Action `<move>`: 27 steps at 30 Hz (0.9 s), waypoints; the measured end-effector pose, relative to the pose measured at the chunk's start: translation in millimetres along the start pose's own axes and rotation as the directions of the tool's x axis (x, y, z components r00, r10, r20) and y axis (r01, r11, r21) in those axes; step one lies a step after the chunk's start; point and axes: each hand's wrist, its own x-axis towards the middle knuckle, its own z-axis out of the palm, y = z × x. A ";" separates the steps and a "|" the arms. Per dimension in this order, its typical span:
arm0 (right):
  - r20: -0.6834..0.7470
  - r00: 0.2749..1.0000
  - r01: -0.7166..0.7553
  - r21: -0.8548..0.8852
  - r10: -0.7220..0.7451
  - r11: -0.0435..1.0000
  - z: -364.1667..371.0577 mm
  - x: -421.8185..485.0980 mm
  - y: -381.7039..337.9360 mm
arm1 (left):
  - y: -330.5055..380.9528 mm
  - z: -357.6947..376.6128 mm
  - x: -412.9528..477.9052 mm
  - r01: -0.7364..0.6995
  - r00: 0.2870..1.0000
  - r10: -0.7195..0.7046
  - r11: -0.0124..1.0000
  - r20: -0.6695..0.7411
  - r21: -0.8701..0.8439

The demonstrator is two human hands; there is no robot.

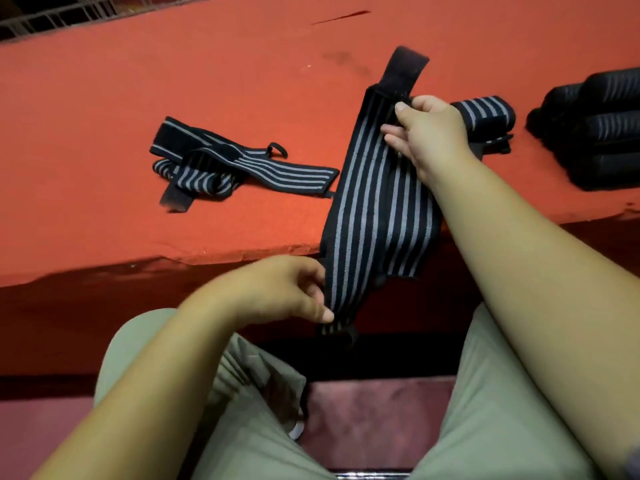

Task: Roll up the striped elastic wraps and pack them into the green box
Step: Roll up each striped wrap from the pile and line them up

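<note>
A long black wrap with grey stripes (370,202) stretches from the red table over its front edge toward my lap. My right hand (427,128) pinches its far end, just below the black fastening tab (403,69). My left hand (294,289) pinches the near end at its left edge. Two more striped wraps (221,168) lie loose and tangled on the table to the left. One rolled wrap (485,114) lies behind my right hand. The green box is not in view.
A pile of several rolled wraps (595,129) sits at the right edge of the red cloth-covered table (104,116). My legs in pale green trousers (502,427) are below the table edge. A wire grid (52,19) shows at the far left corner.
</note>
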 end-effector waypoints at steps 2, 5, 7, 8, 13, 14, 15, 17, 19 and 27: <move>-0.001 1.000 0.009 -0.018 -0.009 1.000 -1.0 -2.0 -1.9 | -8.7 20.2 1.0 -0.011 0.999 0.010 1.000 -0.047 -0.012; 0.015 0.999 0.037 -0.049 -0.036 0.998 -1.4 -4.5 -8.2 | -12.4 33.6 0.2 -0.003 0.995 -0.011 0.990 -0.101 -0.139; 0.037 0.997 0.063 -0.075 -0.060 0.995 -0.8 -8.5 -13.8 | -10.6 32.6 -5.5 0.002 0.998 -0.011 0.990 -0.067 -0.138; 0.050 0.996 0.081 -0.094 -0.077 0.992 -1.0 -10.6 -16.0 | -9.2 32.5 -8.7 0.006 0.999 -0.013 0.989 -0.047 -0.147; 0.124 0.981 0.170 -0.174 -0.150 0.970 -1.8 -18.3 -22.9 | -3.9 48.1 -14.6 0.061 0.998 -0.057 0.921 0.023 -0.385; 0.134 0.978 0.186 -0.190 -0.162 0.964 -2.6 -20.5 -23.6 | -4.0 52.4 -15.0 0.085 0.996 -0.066 0.897 0.058 -0.433; 0.140 0.975 0.199 -0.198 -0.173 0.960 -3.5 -21.5 -23.5 | -5.1 55.7 -14.9 0.090 0.996 -0.068 0.886 0.066 -0.455; 0.145 0.972 0.212 -0.199 -0.185 0.957 -5.3 -22.5 -23.6 | -7.3 58.9 -14.8 0.081 0.997 -0.064 0.881 0.053 -0.466; 0.142 0.971 0.217 -0.200 -0.191 0.955 -6.6 -22.0 -24.7 | -7.4 59.1 -15.8 0.070 0.997 -0.048 0.876 0.058 -0.477; 0.189 0.965 0.222 -0.212 -0.183 0.952 -5.1 -24.9 -25.9 | -2.7 45.0 -22.7 -0.007 1.000 0.005 0.935 -0.006 -0.353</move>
